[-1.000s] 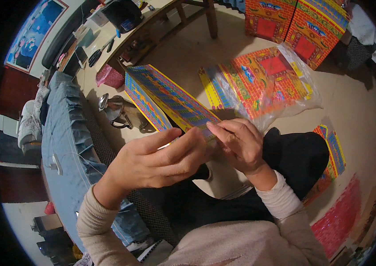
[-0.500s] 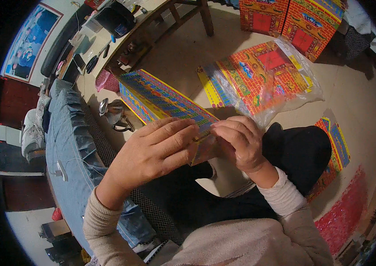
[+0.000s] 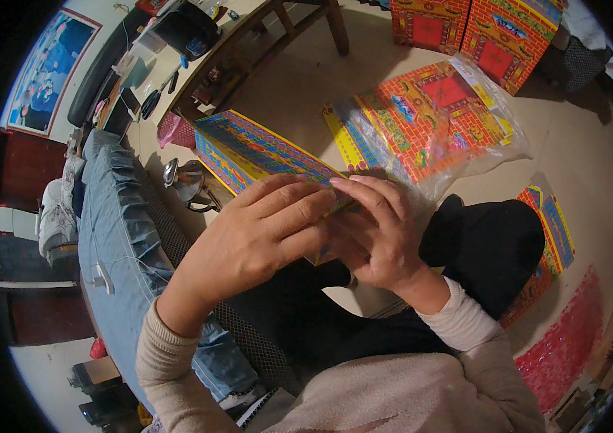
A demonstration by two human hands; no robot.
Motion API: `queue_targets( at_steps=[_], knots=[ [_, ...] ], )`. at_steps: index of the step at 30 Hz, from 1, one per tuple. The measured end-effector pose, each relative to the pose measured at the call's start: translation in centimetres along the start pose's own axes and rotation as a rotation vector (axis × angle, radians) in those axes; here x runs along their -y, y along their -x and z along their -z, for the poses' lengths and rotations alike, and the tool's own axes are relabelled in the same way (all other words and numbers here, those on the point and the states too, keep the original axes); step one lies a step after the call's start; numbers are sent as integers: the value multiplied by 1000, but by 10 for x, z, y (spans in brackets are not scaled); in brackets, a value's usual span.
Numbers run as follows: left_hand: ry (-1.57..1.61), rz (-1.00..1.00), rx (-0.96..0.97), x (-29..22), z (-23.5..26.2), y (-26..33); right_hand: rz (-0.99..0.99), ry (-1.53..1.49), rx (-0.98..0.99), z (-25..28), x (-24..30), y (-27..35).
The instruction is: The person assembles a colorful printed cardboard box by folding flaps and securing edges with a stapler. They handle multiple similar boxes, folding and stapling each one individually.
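Blue-and-yellow patterned card (image 3: pixel 263 148) is pinched at its near end by both hands, left hand (image 3: pixel 259 234) and right hand (image 3: pixel 379 231) pressed together. Beyond the card lies a plastic bag of printed sheets (image 3: pixel 429 119).

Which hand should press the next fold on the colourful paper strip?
Probably the right hand: its fingers pinch the near end of the patterned strip. The left hand lies over it, steadying.

Left hand (image 3: pixel 263 238) and right hand (image 3: pixel 379 234): bare, no rings or watch visible. Both forearms in long beige ribbed-knit sleeves; right cuff (image 3: pixel 465 325) paler, off-white, snug at the wrist. Beige knit continues over the chest. Black trousers (image 3: pixel 494 245) on the legs.
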State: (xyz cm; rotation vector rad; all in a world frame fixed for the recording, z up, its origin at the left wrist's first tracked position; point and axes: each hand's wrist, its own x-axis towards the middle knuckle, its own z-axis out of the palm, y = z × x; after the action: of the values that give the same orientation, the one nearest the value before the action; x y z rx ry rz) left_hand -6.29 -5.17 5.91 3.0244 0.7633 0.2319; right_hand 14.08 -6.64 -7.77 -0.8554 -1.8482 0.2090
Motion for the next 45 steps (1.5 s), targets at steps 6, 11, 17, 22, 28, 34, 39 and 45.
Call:
queue_targets(
  at_steps=[6,11,17,22,28,34,39,45],
  knots=[
    [64,-12,15,3,0,-5,-87,-9,43,0,12,-1],
    [43,-19,-20,2,-2,-5,-139,-99,-4,-6,12,9],
    [15,-11,-51,3,-6,-5,-131,-102,-90,-15,9,22],
    [-32,-3,-45,1,-6,-2,-71,-106,-106,-12,3,20],
    [-21,33,-62,-1,-9,-3,2,-114,-152,-10,-7,14],
    [-1,24,-103,1,-15,-1,-15,-219,-202,-16,-13,12],
    [14,11,-96,2,-13,0,40,-298,-163,-4,-22,-1],
    [50,15,-143,2,-17,1,28,-193,-83,-1,-28,-1]
  ],
)
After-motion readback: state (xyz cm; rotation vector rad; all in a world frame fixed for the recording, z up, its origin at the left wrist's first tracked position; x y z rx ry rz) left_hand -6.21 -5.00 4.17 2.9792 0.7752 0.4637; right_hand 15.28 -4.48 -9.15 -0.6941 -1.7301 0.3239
